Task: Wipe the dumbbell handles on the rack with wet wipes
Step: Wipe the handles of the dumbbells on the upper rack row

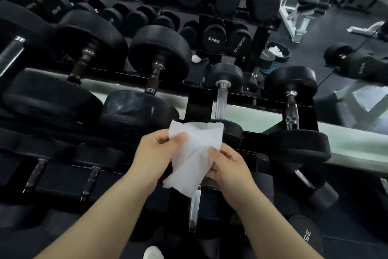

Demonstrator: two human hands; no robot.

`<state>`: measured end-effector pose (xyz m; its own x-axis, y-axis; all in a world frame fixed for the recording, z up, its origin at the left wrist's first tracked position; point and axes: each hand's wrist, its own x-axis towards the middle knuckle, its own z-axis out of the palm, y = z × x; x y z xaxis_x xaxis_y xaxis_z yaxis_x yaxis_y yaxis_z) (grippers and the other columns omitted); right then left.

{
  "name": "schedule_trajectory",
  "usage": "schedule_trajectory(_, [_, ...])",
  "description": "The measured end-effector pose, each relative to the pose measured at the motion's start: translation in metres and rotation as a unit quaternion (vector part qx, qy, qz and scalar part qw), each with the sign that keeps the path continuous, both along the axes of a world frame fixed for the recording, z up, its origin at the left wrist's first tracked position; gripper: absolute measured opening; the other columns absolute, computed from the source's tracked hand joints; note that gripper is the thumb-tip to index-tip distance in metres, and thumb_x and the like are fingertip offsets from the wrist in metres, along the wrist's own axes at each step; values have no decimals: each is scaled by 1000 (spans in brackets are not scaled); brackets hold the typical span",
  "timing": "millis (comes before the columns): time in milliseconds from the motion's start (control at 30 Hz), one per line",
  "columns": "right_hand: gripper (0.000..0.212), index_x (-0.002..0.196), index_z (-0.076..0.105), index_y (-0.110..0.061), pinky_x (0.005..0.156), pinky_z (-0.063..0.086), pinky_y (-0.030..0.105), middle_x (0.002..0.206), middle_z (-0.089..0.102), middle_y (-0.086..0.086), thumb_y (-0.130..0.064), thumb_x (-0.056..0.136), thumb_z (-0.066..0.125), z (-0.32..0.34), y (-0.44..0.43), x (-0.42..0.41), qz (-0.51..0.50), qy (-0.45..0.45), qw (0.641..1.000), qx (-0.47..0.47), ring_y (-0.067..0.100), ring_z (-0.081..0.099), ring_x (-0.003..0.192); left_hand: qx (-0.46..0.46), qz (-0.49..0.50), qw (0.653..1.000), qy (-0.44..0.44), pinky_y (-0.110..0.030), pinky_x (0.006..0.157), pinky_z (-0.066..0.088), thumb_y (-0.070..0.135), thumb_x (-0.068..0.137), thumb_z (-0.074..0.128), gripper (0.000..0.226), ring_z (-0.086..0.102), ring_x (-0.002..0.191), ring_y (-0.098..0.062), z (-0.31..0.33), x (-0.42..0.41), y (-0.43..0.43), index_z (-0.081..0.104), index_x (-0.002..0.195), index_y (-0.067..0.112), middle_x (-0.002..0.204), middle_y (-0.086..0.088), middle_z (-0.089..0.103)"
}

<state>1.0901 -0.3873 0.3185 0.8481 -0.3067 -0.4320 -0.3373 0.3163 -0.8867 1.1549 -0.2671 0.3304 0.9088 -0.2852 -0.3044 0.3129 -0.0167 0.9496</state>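
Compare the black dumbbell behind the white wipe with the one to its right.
The middle black dumbbell, behind the white wet wipe, has a straight, pale shiny handle; the right black dumbbell has a darker, bulging one. The first's heads are smaller than the second's. The wipe hides part of the first's near head only. Both lie across the rack.

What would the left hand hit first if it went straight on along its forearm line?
The left hand pinches the wet wipe, so that moves with it. Beyond it, the first thing looks like the small dumbbell, at its near head. Depth is unclear, so the hand might pass above it.
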Motion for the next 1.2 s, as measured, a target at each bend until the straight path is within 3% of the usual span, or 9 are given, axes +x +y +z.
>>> schedule_trajectory(167, [23, 93, 62, -10, 65, 53, 30, 84, 69, 3, -10, 94, 40, 9, -36, 4, 19, 13, 996, 88, 18, 64, 76, -42, -133, 982, 128, -15, 61, 51, 35, 82, 54, 22, 67, 66, -1, -1, -1, -20, 65, 89, 18, 73, 9, 73])
schedule_trajectory(267, [22, 99, 62, -10, 78, 52, 36, 93, 68, 8, -16, 94, 41, 12, -50, 8, 38, 37, 998, 47, 23, 63, 85, -51, -201, 964, 166, -26, 79, 49, 52, 60, 51, 44, 69, 86, -8, -5, -4, -27, 70, 86, 22, 91, 4, 74])
schedule_trajectory(467, [21, 81, 65, -18, 87, 50, 44, 94, 68, 8, -22, 91, 48, 16, -65, 11, 47, 45, 997, -52, 25, 64, 88, -97, -106, 960, 239, -33, 79, 51, 63, 83, 21, 65, 62, 102, -20, -4, 7, -47, 59, 112, 18, 111, -5, 67])
schedule_trajectory(633, [21, 95, 63, -10, 87, 49, 44, 99, 68, 12, -22, 92, 47, 14, -73, 18, 16, 49, 997, 50, 27, 64, 89, -126, -172, 947, 239, -25, 64, 57, 46, 72, 44, 40, 70, 73, -12, -8, 4, -54, 61, 97, 20, 85, 2, 74])
schedule_trajectory(767, [23, 97, 63, -8, 85, 50, 43, 97, 69, 12, -21, 93, 45, 14, -78, 21, 35, 55, 996, 68, 28, 64, 89, -143, -146, 953, 224, -24, 73, 55, 31, 76, 53, 33, 68, 85, -14, -21, 0, -62, 65, 98, 10, 93, -4, 73])
schedule_trajectory(867, [21, 86, 63, -12, 81, 51, 42, 83, 68, 7, -19, 93, 45, 14, -82, 22, 50, 52, 997, 29, 24, 63, 77, -113, -87, 972, 186, -31, 68, 54, 16, 88, 49, 16, 66, 75, -17, -23, 8, -65, 64, 89, 12, 81, -3, 72])
schedule_trajectory(1000, [26, 79, 62, -13, 38, 39, 21, 58, 55, 1, -19, 94, 42, 13, -86, 21, 75, 44, 994, -61, 10, 47, 41, -9, -17, 997, 72, -27, 56, 44, 12, 94, 44, 28, 54, 65, -21, -18, 21, -68, 61, 72, 8, 68, -9, 61])
schedule_trajectory(1133, [21, 83, 66, -14, 57, 53, 25, 74, 69, 1, -11, 91, 46, 12, -93, 25, 96, 12, 994, 46, 16, 64, 65, -79, -67, 990, 96, -19, 50, 53, 19, 94, 44, 26, 67, 58, -8, -17, 28, -69, 63, 79, 9, 62, 3, 71])
schedule_trajectory(1200, [25, 77, 69, -16, 59, 56, 23, 73, 71, -2, -2, 87, 50, 15, -98, 26, 120, -9, 989, 84, 11, 67, 66, -123, -140, 977, 104, -22, 54, 55, 16, 82, 62, 9, 69, 65, -10, -17, 31, -64, 63, 87, 8, 71, 1, 73])
